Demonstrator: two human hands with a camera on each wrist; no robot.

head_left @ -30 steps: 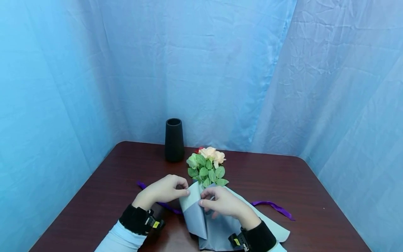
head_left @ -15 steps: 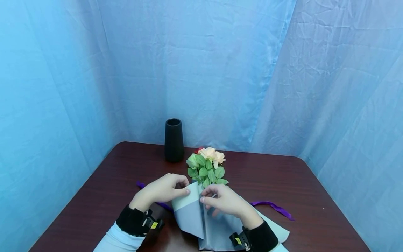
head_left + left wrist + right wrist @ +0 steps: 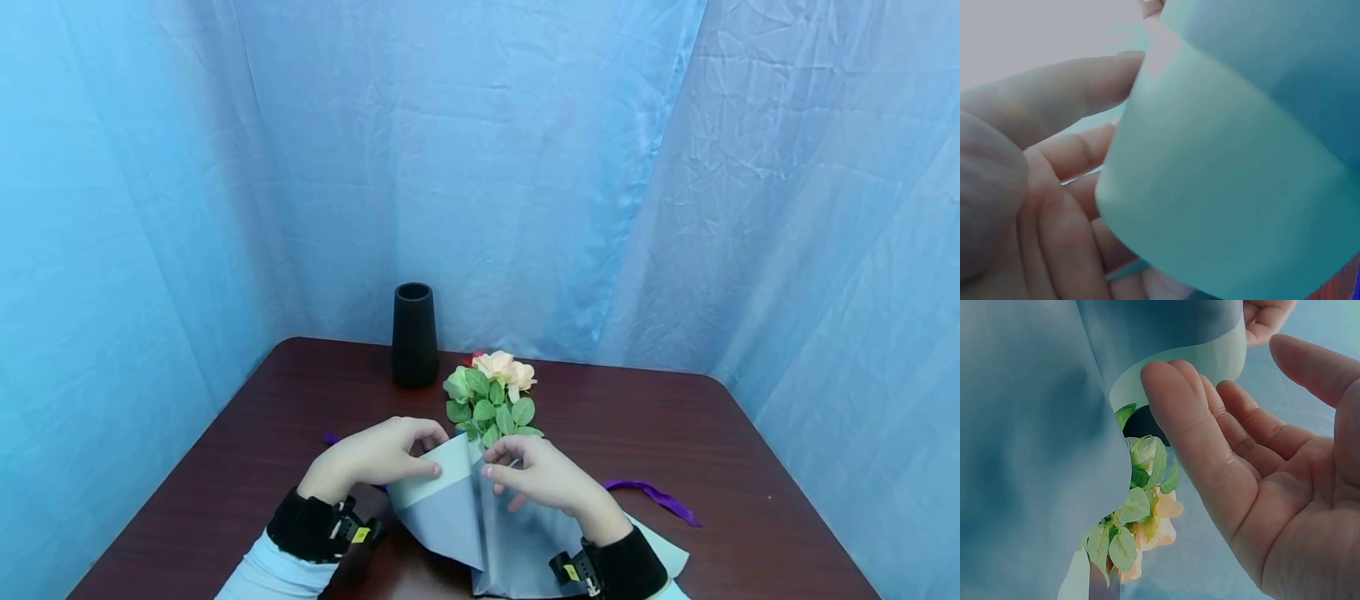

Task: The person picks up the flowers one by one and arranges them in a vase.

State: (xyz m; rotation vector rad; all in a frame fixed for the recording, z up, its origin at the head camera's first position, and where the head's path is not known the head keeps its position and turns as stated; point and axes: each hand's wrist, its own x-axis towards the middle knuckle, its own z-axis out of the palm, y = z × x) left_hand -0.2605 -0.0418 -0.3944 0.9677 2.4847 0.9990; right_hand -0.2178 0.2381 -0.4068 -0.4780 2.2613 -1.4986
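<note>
Blue-grey wrapping paper [image 3: 444,523] with a pale green band lies around a bouquet of artificial flowers [image 3: 495,398], whose cream, green and red blooms and leaves stick out at the far end. My left hand [image 3: 381,454] pinches the edge of the left flap; in the left wrist view the thumb lies at the near side of the pale paper [image 3: 1210,181], with the other fingers partly hidden behind it. Over the middle of the wrap hovers my right hand [image 3: 542,483], its fingers loosely extended. Nothing is between them in the right wrist view. The stems are hidden.
Behind the bouquet, on the left, a black vase [image 3: 414,337] stands upright on the dark wooden table [image 3: 750,492]. A purple ribbon [image 3: 654,497] runs beneath the paper and emerges on both sides. Blue cloth [image 3: 480,167] hangs around the table.
My left hand has drawn the paper flap leftward, so it spreads wider and shows more of its face. The right hand has shifted only slightly. Bouquet and vase have stayed in place.
</note>
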